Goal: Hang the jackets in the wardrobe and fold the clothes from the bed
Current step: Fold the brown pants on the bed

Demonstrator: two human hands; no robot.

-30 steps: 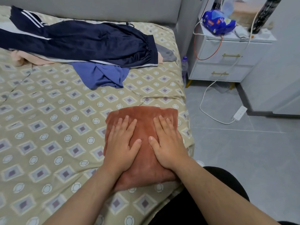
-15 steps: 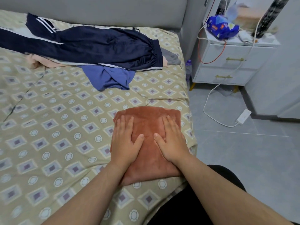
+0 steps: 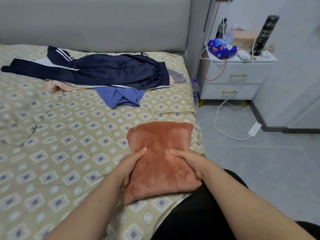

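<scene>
A folded rust-brown garment [image 3: 159,153] lies at the bed's near right edge. My left hand [image 3: 129,166] grips its left side, thumb on top and fingers tucked underneath. My right hand [image 3: 189,161] grips its right side the same way. Farther up the bed [image 3: 57,144] lie unfolded navy track pants [image 3: 107,70] with white stripes, spread over a peach garment [image 3: 57,84], a blue garment [image 3: 121,97] and a grey one [image 3: 176,77].
A white nightstand [image 3: 235,78] stands right of the bed with a blue tissue pack [image 3: 221,48] and other items on top. A white cable runs to a power strip [image 3: 254,129] on the grey tile floor. A bottle [image 3: 195,87] stands between bed and nightstand.
Both hands lay flat on top of the brown garment, pressing it. Now they have slid to its sides and taken hold of it, thumbs on top. The view has pulled back.
</scene>
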